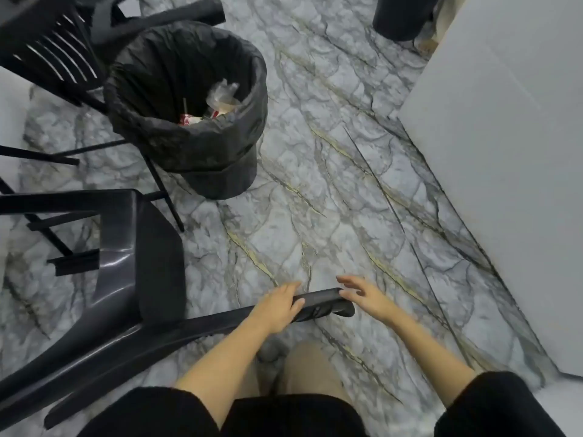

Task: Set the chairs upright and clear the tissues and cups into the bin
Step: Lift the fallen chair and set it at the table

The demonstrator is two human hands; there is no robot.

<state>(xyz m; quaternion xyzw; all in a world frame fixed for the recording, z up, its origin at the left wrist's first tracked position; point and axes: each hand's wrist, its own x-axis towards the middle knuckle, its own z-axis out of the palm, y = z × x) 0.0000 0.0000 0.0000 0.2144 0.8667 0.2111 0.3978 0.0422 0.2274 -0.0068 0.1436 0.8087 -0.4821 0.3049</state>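
A black plastic chair (pixel 132 279) lies tipped over on the marble floor at lower left, one leg stretching right toward me. My left hand (pixel 277 307) grips that leg near its foot. My right hand (pixel 362 294) hovers open just right of the leg's end, fingers spread, touching nothing. A black bin (pixel 189 146) lined with a black bag stands upright beyond the chair. It holds clear plastic cups (pixel 222 96) and red-and-white scraps. Another black chair (pixel 53 48) lies tipped over at upper left behind the bin.
A white table top (pixel 504 152) fills the right side, its edge running diagonally. Thin black table legs (pixel 164 197) cross the floor left of the bin. A dark round object (pixel 400 17) stands at the top right. Marble floor lies open between bin and table.
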